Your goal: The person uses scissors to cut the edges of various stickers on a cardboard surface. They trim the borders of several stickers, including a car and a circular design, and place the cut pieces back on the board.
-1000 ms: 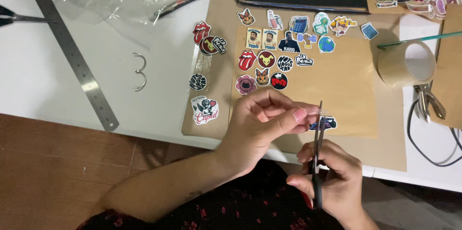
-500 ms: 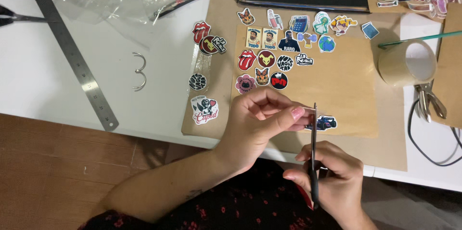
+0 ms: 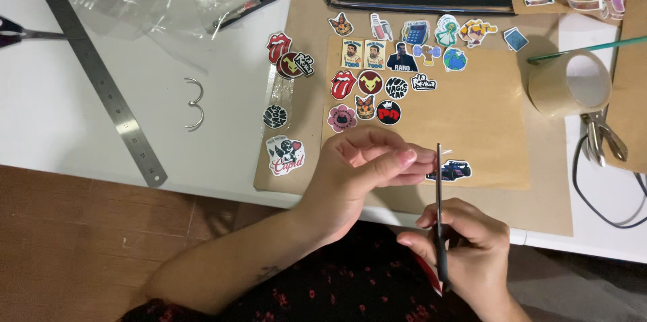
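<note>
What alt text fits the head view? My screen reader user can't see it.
A person's left hand pinches a racing-car sticker while the right hand cuts it with scissors. Many cut-out stickers lie on brown paper, beside a tape roll and steel ruler.

Over the past second I watch the scissors (image 3: pixel 439 221) swing from a slight lean to stand straight up the frame, the blades now edge-on beside the racing-car sticker (image 3: pixel 450 171). The right hand (image 3: pixel 465 254) has slid a little rightward with them (the handles low in its grip), while the left hand (image 3: pixel 367 167) has stretched its fingertips toward the blades.
</note>
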